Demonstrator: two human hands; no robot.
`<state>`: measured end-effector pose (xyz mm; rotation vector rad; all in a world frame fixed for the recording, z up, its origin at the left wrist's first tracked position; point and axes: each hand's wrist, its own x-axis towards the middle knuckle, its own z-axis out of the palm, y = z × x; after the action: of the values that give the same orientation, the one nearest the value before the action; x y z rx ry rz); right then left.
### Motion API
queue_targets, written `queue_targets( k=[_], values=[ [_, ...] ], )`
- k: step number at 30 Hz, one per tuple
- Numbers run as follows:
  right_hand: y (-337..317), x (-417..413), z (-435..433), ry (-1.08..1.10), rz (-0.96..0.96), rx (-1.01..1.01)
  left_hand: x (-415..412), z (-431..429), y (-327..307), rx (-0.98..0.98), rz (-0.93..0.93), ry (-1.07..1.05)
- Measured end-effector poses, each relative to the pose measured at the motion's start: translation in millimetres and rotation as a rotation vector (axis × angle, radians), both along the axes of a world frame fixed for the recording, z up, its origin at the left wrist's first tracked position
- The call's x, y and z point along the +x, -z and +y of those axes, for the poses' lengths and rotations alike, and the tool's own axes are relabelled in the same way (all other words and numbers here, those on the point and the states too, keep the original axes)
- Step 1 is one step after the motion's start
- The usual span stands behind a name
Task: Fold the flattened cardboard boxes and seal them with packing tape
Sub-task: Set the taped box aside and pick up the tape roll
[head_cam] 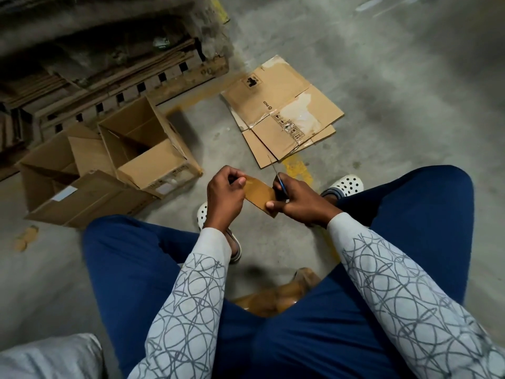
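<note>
Flattened cardboard boxes [281, 113], position? the inspector asks.

Flat on the concrete floor, ahead and to the right of my knees, I answer. They are nearer my right hand [300, 203] than my left hand [225, 192], and well apart from both.

Other stock?

Two open boxes [153, 162] stand ahead-left, tops unsealed.

Hands?

Both occupied. A strip of brown packing tape [258, 194] spans between them, long axis running across me, far-left to near-right. Left thumb and fingers pinch its left end. Right thumb presses its right end while the fingers curl round the scissors [280, 181], blades pointing away.

Assessment?

Strip appears ready — my judgement. The next flat box lies forward-right, so the right hand should shed the scissors before reaching.
</note>
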<state>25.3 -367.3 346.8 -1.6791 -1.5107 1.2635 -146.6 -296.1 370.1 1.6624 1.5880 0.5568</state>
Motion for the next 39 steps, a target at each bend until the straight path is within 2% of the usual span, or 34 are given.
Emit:
queue_targets(
  k=[6,13,19,25,28,32,39],
  values=[
    [2,1,2,0.021,0.004,0.015,-11,10,0,-0.057,-0.051,0.024],
    [-3,8,-5,-0.062,-0.139,0.045,-16,8,13,-0.288,-0.164,0.074],
    [-6,2,-12,-0.151,-0.179,0.059,-19,2,26,-0.225,-0.136,0.116],
    [1,8,-4,-0.142,-0.189,0.082,-18,2,34,-0.252,-0.159,-0.029],
    [7,3,0,-0.133,-0.179,0.093,-15,3,34,-0.15,-0.064,-0.071],
    [15,-2,6,-0.113,-0.19,0.047,-14,11,31,-0.044,0.093,-0.001],
    [30,-6,26,-0.031,-0.147,-0.01,-13,46,15,-0.051,0.255,0.189]
  ],
)
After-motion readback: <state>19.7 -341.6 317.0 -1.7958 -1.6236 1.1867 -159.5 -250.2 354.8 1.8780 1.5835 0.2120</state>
